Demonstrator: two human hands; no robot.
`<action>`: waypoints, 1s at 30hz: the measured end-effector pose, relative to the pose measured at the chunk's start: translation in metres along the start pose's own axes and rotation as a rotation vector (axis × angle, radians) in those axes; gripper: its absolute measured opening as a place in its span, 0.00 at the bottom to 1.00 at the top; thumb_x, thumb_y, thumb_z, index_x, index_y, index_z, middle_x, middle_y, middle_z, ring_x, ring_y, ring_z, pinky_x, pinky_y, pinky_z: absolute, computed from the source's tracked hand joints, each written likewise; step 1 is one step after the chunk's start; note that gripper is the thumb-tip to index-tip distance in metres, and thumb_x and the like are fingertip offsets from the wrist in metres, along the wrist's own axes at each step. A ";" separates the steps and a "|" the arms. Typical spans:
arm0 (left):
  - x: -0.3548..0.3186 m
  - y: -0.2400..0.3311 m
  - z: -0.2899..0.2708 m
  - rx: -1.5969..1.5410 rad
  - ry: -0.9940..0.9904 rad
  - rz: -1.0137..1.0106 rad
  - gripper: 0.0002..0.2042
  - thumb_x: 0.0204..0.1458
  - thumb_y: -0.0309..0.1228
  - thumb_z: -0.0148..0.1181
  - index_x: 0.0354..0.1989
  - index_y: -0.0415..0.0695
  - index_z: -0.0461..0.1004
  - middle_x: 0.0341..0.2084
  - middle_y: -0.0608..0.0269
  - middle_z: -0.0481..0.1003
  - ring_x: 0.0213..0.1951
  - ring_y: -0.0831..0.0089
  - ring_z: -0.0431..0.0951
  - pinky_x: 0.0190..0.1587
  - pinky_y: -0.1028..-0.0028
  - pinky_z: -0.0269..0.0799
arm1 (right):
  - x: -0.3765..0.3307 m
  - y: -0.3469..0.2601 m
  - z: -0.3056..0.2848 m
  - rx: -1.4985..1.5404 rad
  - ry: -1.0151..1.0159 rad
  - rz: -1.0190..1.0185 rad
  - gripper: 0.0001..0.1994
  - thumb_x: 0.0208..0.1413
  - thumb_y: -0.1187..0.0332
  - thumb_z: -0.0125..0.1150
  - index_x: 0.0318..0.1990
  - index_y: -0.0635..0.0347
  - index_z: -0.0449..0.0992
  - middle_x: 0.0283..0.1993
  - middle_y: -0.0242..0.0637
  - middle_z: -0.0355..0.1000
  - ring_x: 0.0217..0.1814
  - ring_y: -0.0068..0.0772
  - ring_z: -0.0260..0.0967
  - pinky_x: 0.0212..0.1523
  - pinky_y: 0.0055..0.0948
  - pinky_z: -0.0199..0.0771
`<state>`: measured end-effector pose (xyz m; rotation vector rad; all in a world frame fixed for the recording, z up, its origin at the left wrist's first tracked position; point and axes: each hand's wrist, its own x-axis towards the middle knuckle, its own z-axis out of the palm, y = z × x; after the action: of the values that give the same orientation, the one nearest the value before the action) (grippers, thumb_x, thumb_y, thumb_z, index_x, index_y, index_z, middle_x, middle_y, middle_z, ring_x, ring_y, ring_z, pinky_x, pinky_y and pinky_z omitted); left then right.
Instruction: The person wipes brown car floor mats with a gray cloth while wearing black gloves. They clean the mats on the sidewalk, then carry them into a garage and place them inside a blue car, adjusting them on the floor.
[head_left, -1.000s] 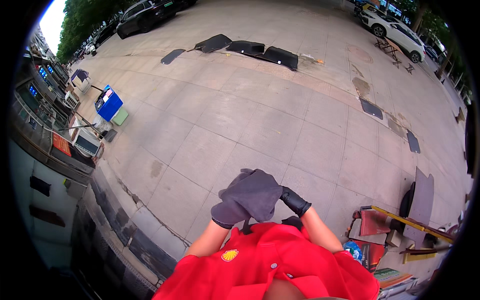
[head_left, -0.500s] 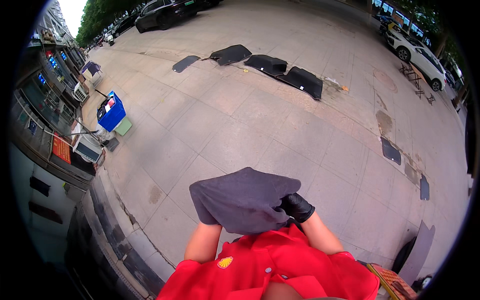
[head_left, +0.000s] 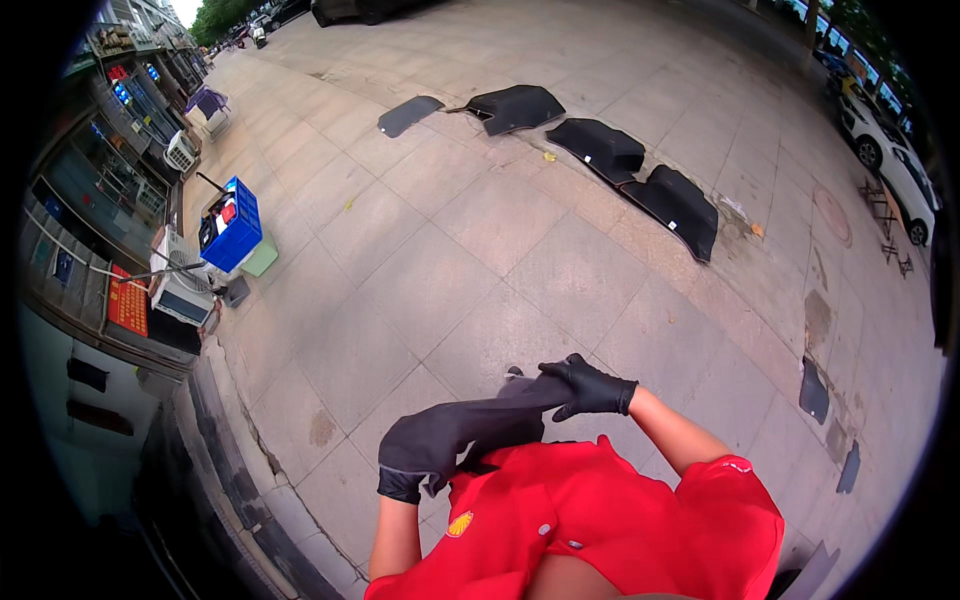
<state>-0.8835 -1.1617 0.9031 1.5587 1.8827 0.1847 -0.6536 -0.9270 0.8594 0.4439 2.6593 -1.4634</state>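
A dark grey cloth (head_left: 460, 432) is stretched between my two black-gloved hands, in front of my red shirt. My left hand (head_left: 400, 484) is under its left end; only the glove's wrist part shows, and the fingers are hidden by the cloth draped over them. The cloth's right end is pinched and twisted narrow in my right hand (head_left: 592, 388), with thumb and fingers closed round it. Its middle hangs in folds.
Black moulded car mats lie ahead on the paving: one angular mat (head_left: 515, 108), two joined mats (head_left: 640, 180) and a flat mat (head_left: 410, 116). Smaller mats (head_left: 813, 390) lie at right. A blue crate (head_left: 232, 226) stands left, near air-conditioner units (head_left: 182, 290). A white car (head_left: 888, 150) is parked far right.
The cloth was spread wide; now it is drawn narrower and folded. My right hand has moved up and forward with its end. The view has turned, so the mats appear shifted right.
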 end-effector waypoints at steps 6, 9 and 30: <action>0.196 -0.041 -0.150 0.069 0.252 0.418 0.24 0.31 0.34 0.66 0.43 0.47 0.73 0.40 0.59 0.74 0.42 0.60 0.73 0.44 0.67 0.68 | 0.077 0.028 -0.204 -0.255 -0.081 -0.102 0.10 0.41 0.66 0.62 0.33 0.57 0.79 0.56 0.51 0.63 0.55 0.46 0.60 0.54 0.35 0.62; 0.235 -0.049 -0.246 -0.222 0.315 0.365 0.22 0.41 0.35 0.64 0.46 0.44 0.71 0.44 0.59 0.73 0.47 0.65 0.71 0.51 0.68 0.64 | 0.123 0.010 -0.318 0.641 -0.318 -0.070 0.11 0.43 0.66 0.62 0.32 0.64 0.77 0.54 0.48 0.65 0.51 0.44 0.63 0.54 0.32 0.60; 0.760 -0.417 -0.193 -1.853 0.401 -1.428 0.24 0.56 0.42 0.31 0.58 0.49 0.60 0.55 0.60 0.65 0.56 0.62 0.64 0.54 0.57 0.54 | 0.629 0.381 -0.609 1.074 0.500 0.591 0.11 0.47 0.66 0.57 0.35 0.64 0.75 0.52 0.47 0.65 0.53 0.42 0.62 0.56 0.33 0.59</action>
<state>-1.3772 -0.5239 0.5312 -1.0582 1.4748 1.1065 -1.1012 -0.0904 0.7526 1.6294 1.4057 -2.5912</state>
